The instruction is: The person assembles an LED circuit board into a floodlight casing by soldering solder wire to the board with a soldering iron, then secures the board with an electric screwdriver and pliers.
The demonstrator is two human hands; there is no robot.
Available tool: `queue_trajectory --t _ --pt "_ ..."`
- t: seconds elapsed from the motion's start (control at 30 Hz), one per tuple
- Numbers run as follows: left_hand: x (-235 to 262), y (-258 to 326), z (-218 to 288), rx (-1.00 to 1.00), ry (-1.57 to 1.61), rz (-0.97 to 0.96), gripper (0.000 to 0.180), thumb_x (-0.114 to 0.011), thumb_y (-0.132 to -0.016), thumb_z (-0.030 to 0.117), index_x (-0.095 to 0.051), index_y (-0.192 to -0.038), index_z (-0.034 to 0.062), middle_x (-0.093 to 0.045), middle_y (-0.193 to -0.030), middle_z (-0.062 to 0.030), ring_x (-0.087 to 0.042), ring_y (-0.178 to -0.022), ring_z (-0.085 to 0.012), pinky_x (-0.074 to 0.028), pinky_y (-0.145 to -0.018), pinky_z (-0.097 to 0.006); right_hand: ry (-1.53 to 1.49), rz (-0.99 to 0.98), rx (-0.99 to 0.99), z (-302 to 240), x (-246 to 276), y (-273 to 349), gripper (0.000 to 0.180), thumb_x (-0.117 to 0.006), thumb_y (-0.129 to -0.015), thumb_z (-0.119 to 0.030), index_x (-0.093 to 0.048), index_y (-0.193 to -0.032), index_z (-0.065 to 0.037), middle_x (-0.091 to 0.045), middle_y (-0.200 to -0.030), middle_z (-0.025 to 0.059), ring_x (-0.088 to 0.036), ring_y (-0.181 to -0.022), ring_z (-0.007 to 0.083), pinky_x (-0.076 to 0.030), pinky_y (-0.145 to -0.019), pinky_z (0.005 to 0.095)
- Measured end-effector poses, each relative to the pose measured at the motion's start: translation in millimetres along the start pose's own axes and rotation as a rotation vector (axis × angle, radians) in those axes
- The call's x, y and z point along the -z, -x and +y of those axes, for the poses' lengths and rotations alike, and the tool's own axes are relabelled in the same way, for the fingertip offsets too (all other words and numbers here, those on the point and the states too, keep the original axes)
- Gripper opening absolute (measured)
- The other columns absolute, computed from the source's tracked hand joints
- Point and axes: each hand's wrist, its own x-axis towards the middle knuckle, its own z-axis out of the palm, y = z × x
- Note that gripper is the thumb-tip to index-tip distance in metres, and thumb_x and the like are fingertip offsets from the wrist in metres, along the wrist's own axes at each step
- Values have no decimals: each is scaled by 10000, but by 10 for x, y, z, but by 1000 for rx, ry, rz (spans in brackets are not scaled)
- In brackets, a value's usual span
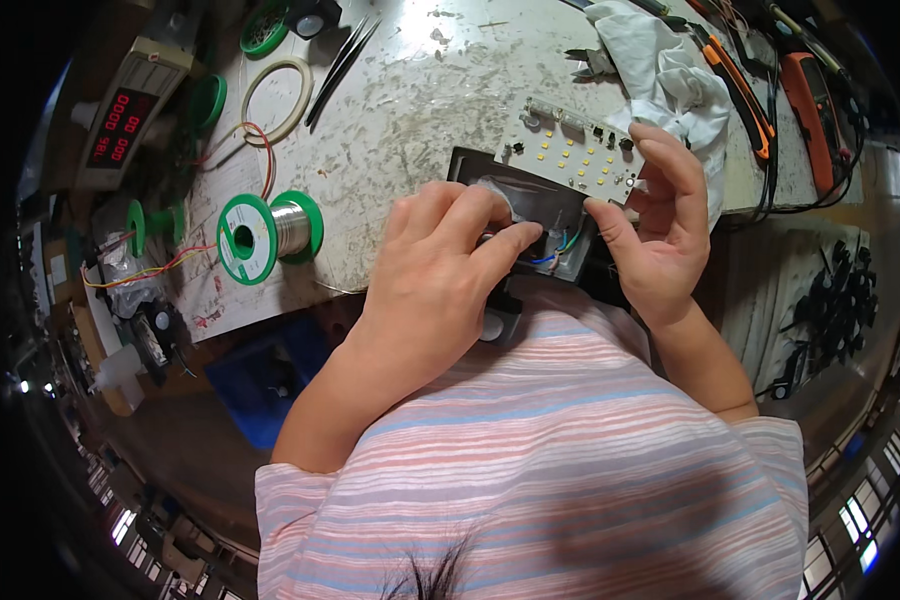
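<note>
A: The black housing [530, 205] sits at the near edge of the bench, partly over your lap, and both your hands are on it. The fingers [515, 238] of your left hand [435, 285] are curled together and press down into the open inside, near the thin blue, white and green wires [560, 245]. I cannot tell if they pinch a wire or only hold it down.

B: And the right hand?

A: Your right hand [660, 230] has the thumb [610, 225] on the rim of the housing and the other fingers spread behind the white LED board [580, 150]. It clamps the board and the housing together at that corner. I think you do well to keep this grip steady and to move only the left fingertips, slowly, because the wires look thin and may pull off from their joints. Keep them away from the edge where the board closes.

B: What is around you on the surface?

A: The worktop [430, 80] is pale, scratched and spotted. Left of your hand lies a green spool of solder wire [268, 232]. Further back are a ring of pale tape [275, 98] and black tweezers [340, 65]. A white cloth [660, 70] is just behind the board, with small cutters [592, 62] beside it, and orange-handled tools [740, 85] are to the right.

B: And the room?

A: At the far left stands a device with red digits [120, 125]. Below the bench, to your right, I see a pile of small black parts [835, 300]. The rest is dark and bent by the lens.
</note>
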Motion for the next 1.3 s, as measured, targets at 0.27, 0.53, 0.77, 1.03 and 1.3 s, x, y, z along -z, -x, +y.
queue_trajectory --t 0.27,0.53,0.77,1.03,1.3 --pt "-72 12 -21 56 58 28 330 -752 -718 0 -721 -1019 131 -588 -998 -65 -580 -934 -269 -436 -832 -409 53 -12 142 14 -64 15 612 -798 -783 56 -539 -1328 -47 -539 -1381 150 -612 -1094 177 -588 -869 263" --pt "-207 43 -48 -20 58 186 276 -809 -707 83 -745 -969 141 -646 -931 -26 -607 -815 -242 -457 -696 -379 343 -59 398 -101 76 -117 560 -819 -707 30 -613 -1222 -49 -643 -1230 163 -617 -1078 306 -507 -905 395" --pt "-260 77 -62 -66 -7 286 208 -752 -733 117 -750 -940 139 -651 -866 19 -607 -766 -183 -459 -633 -340 464 -202 421 -209 104 -164 486 -805 -653 36 -683 -1115 -50 -638 -1212 131 -599 -1061 316 -489 -892 398" --pt "-251 70 -45 -68 15 308 210 -758 -726 138 -758 -936 147 -654 -853 22 -615 -747 -180 -471 -637 -339 455 -282 307 -237 111 -118 440 -818 -626 17 -696 -1043 -52 -621 -1168 124 -576 -1078 313 -483 -881 398" --pt "-265 57 -43 -42 44 308 218 -770 -710 128 -759 -926 146 -651 -835 18 -622 -730 -179 -477 -628 -331 413 -318 239 -211 133 -116 432 -811 -647 4 -691 -1061 -31 -611 -1168 138 -574 -1068 325 -480 -887 405"
